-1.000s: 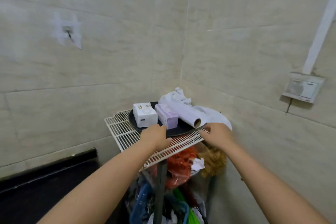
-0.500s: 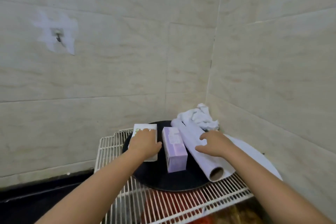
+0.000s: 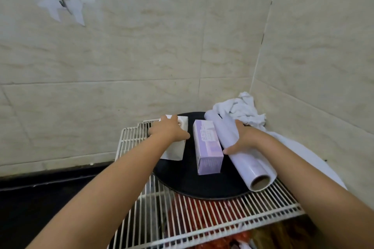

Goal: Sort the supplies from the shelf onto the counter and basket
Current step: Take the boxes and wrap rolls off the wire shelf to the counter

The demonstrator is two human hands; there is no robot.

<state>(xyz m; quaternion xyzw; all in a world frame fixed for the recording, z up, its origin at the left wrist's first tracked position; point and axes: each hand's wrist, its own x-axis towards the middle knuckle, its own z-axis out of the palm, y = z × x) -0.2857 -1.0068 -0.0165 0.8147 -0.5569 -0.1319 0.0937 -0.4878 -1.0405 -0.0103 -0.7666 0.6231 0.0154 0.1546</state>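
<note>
On the white wire shelf (image 3: 204, 220) in the tiled corner sits a round, flat black tray (image 3: 186, 180) with a crumpled white cloth (image 3: 240, 110) behind it. The right hand (image 3: 245, 137) wraps around a glossy roll of film (image 3: 240, 153). Beside it lies an oblong lilac carton (image 3: 206, 145). The left hand (image 3: 169, 130) curls over a white box (image 3: 175, 149).

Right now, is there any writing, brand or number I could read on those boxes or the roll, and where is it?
None can be read.
Purple box: printed label on top, too blurred to read.
White box: a small mark by the left hand, mostly covered, unreadable.
Plastic wrap roll under the right hand: no print visible.
</note>
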